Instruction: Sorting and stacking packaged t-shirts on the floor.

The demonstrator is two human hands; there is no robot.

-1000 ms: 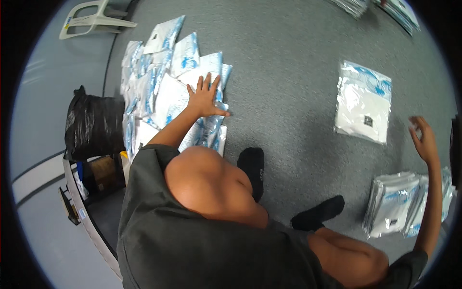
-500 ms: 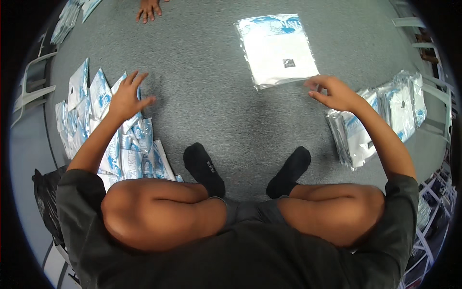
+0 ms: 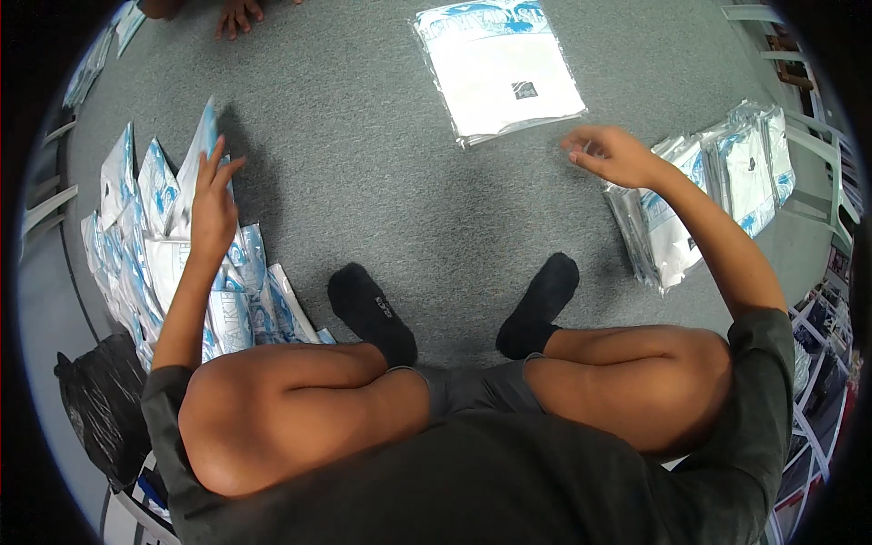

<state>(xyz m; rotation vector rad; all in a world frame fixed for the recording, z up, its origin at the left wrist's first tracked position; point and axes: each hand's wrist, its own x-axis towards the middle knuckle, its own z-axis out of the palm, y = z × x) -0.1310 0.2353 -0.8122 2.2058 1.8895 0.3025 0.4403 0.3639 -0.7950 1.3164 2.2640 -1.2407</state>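
Note:
My left hand [image 3: 215, 204] has its fingers extended and apart, along the right side of a flat white-and-blue plastic packet [image 3: 202, 150] that stands on edge. The fingers appear to touch the packet; the thumb is hidden. This packet belongs to a spread of similar packets [image 3: 232, 318] by my left knee. My right hand [image 3: 618, 156] hovers with loosely curled, parted fingers and nothing visible in them. Just beyond its fingertips lies a clear-wrapped white packet [image 3: 495, 82] with a blue printed band and a small dark patch, flat on the carpet.
Stacked clear-wrapped packets [image 3: 699, 195] lie on the right, under my right forearm. A black plastic bag [image 3: 104, 409] sits at lower left. Another person's hand [image 3: 238, 16] rests on the carpet at the far left, near more packets [image 3: 91, 68]. White chair legs [image 3: 822, 136] line the right edge.
My left hand has turned and moved slightly left, against the edge packet, which now stands more upright. My right hand stays much the same. The view has shifted a little.

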